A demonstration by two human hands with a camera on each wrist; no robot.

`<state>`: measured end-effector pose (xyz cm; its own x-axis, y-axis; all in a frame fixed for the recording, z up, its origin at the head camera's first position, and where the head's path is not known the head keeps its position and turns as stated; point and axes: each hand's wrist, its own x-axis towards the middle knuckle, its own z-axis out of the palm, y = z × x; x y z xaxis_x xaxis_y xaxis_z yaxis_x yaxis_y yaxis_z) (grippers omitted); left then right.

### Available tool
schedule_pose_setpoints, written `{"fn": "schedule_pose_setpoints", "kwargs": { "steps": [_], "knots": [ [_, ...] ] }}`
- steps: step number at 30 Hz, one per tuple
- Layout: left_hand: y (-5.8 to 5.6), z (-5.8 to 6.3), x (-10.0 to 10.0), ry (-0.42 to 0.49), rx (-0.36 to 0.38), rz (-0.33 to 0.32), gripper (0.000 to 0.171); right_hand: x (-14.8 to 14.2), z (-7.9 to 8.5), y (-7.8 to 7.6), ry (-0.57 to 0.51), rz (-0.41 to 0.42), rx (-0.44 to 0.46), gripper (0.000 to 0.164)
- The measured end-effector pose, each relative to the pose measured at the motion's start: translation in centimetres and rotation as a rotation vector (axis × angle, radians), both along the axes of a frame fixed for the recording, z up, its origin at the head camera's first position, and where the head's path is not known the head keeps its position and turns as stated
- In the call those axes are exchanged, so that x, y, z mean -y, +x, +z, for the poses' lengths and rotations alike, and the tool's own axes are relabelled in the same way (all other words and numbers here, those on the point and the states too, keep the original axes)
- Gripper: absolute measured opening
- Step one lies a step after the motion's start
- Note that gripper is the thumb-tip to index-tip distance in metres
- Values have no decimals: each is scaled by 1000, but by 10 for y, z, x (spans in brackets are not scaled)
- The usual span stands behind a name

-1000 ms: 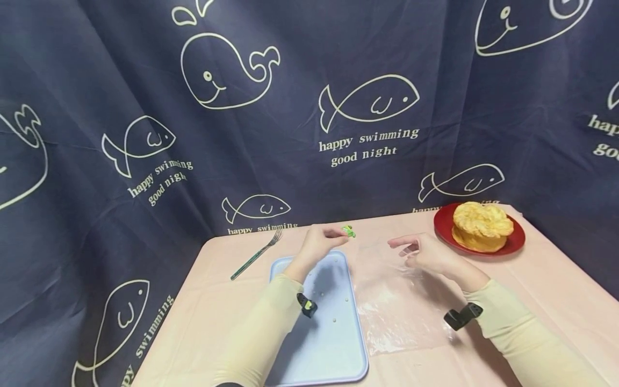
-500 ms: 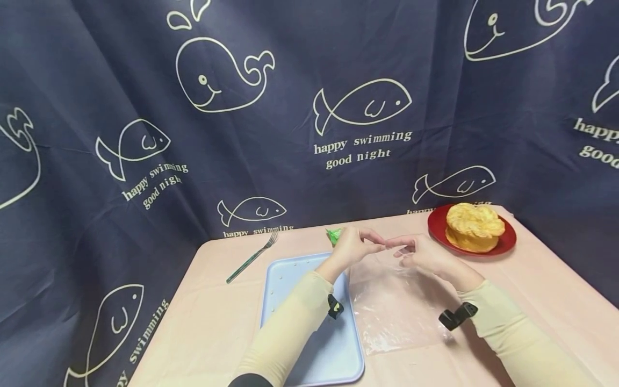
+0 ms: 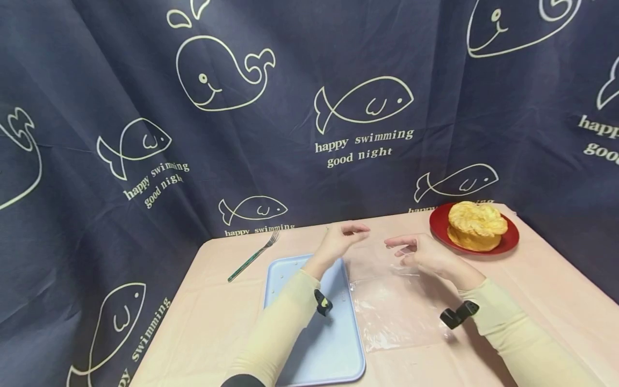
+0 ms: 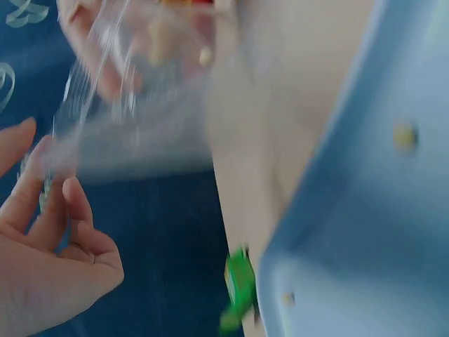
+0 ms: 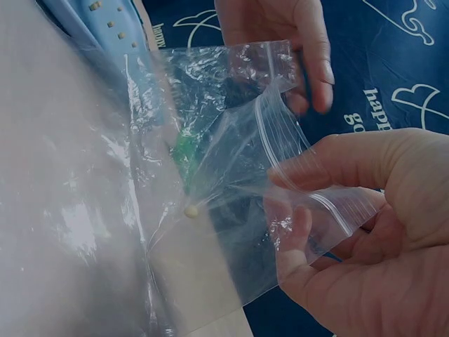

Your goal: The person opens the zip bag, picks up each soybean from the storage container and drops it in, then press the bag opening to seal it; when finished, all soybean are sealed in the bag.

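My right hand pinches a clear zip-lock bag near its zip edge, thumb in front and fingers behind. Its lower part spreads over the tablecloth. One small pale-yellow bean-like piece shows at the clear film, seemingly inside. Left of the bag's mouth my left hand hovers with loosely bent fingers and nothing visible between them. Below it lies a pale blue tray with several more of these pieces. A small green object, blurred, sits beyond the tray; my left hand mostly hides it in the head view.
A fork with a dark green handle lies left of the tray. At the back right a red plate carries a round golden bread. Behind the pink-covered table hangs a navy curtain with fish drawings.
My left hand went right from beside the green object to the bag's mouth, meeting the right hand's fingertips, then drew back a little left. The right hand kept its grip on the bag.
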<state>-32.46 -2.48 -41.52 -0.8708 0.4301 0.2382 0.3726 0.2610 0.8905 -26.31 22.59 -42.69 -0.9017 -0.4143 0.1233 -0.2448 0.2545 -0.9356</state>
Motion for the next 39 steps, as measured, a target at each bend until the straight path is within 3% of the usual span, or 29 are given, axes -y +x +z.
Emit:
{"fn": "schedule_pose_setpoints", "kwargs": {
  "steps": [2,4,9,14,24,39],
  "knots": [
    [-6,1,14,62,47,59,19,1,1,-1,7,-9,5,59],
    [-11,0,27,60,75,118,18,1,1,-1,4,-14,16,58],
    [-19,-13,57,-62,149,219,15,1,-1,-3,-23,-5,45,61],
    [-20,-28,70,-186,210,271,12,1,-4,-3,-15,-13,34,60],
    [-19,-42,65,-411,193,344,8,1,-4,-2,16,-41,13,58],
    [-22,-52,58,-487,147,360,10,0,-4,-2,35,-48,9,58]
  ]
}}
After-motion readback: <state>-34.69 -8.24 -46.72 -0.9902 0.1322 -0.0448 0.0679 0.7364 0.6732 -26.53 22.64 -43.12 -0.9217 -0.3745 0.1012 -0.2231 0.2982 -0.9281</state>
